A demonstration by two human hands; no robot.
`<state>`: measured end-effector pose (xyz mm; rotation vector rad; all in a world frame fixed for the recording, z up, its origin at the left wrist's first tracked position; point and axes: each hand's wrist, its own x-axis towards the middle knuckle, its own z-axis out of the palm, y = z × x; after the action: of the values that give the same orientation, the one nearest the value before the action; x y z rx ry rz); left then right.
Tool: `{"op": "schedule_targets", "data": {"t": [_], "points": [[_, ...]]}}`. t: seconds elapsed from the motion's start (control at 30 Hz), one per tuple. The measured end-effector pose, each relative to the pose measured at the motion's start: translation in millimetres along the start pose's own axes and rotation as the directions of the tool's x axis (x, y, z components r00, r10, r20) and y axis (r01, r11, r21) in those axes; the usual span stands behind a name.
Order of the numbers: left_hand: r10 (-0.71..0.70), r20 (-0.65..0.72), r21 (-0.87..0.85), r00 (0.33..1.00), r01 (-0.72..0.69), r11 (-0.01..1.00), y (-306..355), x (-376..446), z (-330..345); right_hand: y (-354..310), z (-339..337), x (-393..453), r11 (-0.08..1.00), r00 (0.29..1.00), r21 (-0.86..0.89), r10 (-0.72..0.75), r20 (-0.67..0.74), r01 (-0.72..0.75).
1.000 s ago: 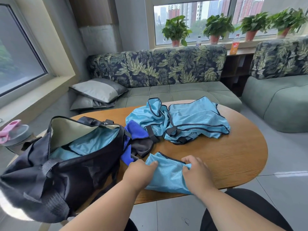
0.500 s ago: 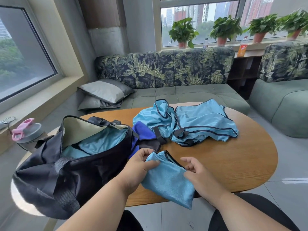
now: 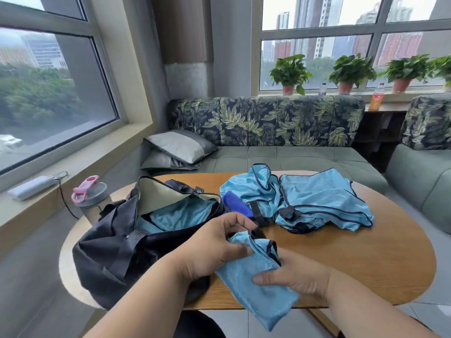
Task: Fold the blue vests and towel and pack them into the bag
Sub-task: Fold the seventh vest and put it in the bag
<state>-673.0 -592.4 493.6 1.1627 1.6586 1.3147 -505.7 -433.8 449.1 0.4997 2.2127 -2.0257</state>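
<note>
A folded light-blue vest point(image 3: 258, 289) with dark trim hangs lifted off the wooden table point(image 3: 366, 259) at its near edge. My left hand point(image 3: 217, 247) pinches its upper end, and my right hand point(image 3: 292, 279) grips its right side from beneath. The black bag point(image 3: 114, 247) lies open on the table's left, with light-blue fabric point(image 3: 180, 214) inside it. A dark-blue towel point(image 3: 238, 203) lies between the bag and a loose heap of blue vests point(image 3: 317, 201) at the table's far side.
A grey bottle with a pink lid point(image 3: 89, 195) stands left of the bag. A white power bank point(image 3: 31, 187) lies on the window sill. Behind the table is a leaf-patterned sofa point(image 3: 268, 125) with grey cushions point(image 3: 180, 147); potted plants line the far sill.
Both hands lifted the folded vest off the table and turned it toward the bag. The camera tilted upward, showing more of the windows.
</note>
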Motion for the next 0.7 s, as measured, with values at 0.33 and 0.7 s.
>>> {"op": "schedule_targets", "data": {"t": [0.33, 0.7], "points": [[-0.147, -0.562, 0.281, 0.814, 0.354, 0.892, 0.9, -22.8, -99.5, -61.2, 36.5, 35.0, 0.932, 0.983, 0.362, 0.038, -0.178, 0.029], [-0.623, -0.38, -0.283, 0.684, 0.555, 0.782, 12.2, 22.7, -182.6, -128.7, 76.6, 169.8, 0.872, 0.886, 0.475, 0.31, -0.344, -0.12]]}}
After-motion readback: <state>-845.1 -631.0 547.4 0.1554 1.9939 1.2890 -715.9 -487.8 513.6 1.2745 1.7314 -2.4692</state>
